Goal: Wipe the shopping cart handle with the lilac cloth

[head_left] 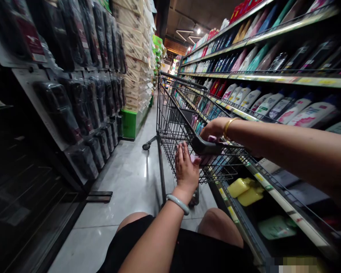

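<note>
A dark wire shopping cart (170,125) stands in front of me, its corner nearest my knees. My left hand (185,168), with a pale bangle at the wrist, lies against the outside of the wire mesh, fingers stretched upward. My right hand (214,127), with a gold bracelet, reaches over the cart's dark plastic handle (205,146) into the basket. Its fingers are mostly hidden behind the handle. Close below it a pinkish item (211,159) shows through the wires; I cannot make out its kind, or whether the right hand grips it.
Shelves of shampoo-like bottles (267,102) line the right side, close to the cart. Yellow bottles (246,190) and a pale green bottle (277,227) lie low there. Packaged dark goods (65,106) hang at left, beyond them stacked packs (133,57) on a green base (129,124). Tiled floor (102,223) runs between.
</note>
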Tool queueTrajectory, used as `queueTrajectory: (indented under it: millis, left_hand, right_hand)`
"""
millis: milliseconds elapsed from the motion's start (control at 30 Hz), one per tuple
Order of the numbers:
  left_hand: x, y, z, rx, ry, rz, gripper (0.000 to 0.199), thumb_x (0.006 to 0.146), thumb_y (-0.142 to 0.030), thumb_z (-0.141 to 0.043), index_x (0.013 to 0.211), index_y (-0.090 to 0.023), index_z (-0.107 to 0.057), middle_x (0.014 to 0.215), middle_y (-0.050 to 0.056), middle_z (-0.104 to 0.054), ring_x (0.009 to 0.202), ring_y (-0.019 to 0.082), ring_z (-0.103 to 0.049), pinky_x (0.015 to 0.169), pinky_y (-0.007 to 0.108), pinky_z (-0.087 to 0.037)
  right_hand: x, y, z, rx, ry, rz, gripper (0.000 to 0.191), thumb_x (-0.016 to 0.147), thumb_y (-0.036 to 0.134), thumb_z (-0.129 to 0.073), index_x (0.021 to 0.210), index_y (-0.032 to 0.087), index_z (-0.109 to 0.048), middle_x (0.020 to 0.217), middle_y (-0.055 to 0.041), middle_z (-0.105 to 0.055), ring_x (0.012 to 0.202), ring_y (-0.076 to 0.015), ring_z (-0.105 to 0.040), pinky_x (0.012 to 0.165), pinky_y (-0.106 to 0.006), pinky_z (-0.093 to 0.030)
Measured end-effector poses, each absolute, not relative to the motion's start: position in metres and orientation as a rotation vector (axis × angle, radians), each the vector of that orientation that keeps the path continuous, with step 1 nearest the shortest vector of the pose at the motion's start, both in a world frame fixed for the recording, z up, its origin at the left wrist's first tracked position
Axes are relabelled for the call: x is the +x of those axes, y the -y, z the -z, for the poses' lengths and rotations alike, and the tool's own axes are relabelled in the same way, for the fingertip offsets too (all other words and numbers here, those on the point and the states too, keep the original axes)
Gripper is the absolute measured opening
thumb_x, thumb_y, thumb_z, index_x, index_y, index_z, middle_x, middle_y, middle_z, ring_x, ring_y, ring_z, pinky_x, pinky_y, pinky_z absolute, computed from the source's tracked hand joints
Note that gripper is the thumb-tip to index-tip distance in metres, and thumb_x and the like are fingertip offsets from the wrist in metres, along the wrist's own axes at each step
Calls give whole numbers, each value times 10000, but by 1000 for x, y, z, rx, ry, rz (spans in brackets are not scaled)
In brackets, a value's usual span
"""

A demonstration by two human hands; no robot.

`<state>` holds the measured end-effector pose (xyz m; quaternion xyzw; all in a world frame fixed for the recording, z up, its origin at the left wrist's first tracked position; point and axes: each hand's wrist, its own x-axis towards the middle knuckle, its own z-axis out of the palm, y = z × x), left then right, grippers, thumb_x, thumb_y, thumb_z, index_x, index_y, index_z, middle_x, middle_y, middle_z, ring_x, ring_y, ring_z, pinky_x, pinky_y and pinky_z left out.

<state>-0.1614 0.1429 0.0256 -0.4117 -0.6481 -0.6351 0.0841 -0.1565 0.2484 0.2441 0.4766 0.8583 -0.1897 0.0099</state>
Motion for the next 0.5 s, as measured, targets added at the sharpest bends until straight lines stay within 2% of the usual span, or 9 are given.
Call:
queueTrajectory:
  millis: [67,167,333,400,500]
  left_hand:
    - [-162,-144,-25,-1198,1941,1830,841,1046,-661,-326,1702,-141,-255,1720,236,-349,1645,310,-267,1344,546,-246]
    - [-164,-145,-27,-1142,1949,1752,827,1048,-646,-344,1703,-149,-254,1700,236,-387,1625,318,-319,1334,565,-267]
    - [-173,-141,-33,-1146,1918,1553,795,1064,-615,-323,1686,-121,-302,1678,226,-427,1606,312,-361,1344,571,-242]
    - [-177,-141,-35,-1165,1914,1504,780,1071,-600,-319,1683,-118,-309,1671,221,-437,1600,307,-375,1347,571,-232]
    - [-181,-141,-36,-1160,1913,1486,754,1084,-562,-311,1688,-112,-291,1654,218,-465,1579,304,-413,1346,578,-229]
  right_hand:
    - [-155,-253,-260,1357,-2521,659,227,636,11,-828,746,131,-669,699,60,-704,596,-113,-664,622,-256,-550]
    - [-148,-260,-274,1132,-2418,738,255,650,47,-854,848,125,-712,778,65,-736,620,-101,-668,639,-244,-560]
    - [-130,-260,-277,1270,-2648,731,127,754,52,-775,841,120,-712,763,97,-720,592,-44,-627,667,-191,-542]
    - [-124,-256,-284,1246,-2618,759,186,741,18,-786,873,142,-742,750,79,-729,606,-68,-648,688,-216,-565]
    - [-116,-250,-297,1052,-2589,856,324,766,45,-805,1044,211,-778,846,40,-780,671,-106,-686,727,-248,-593]
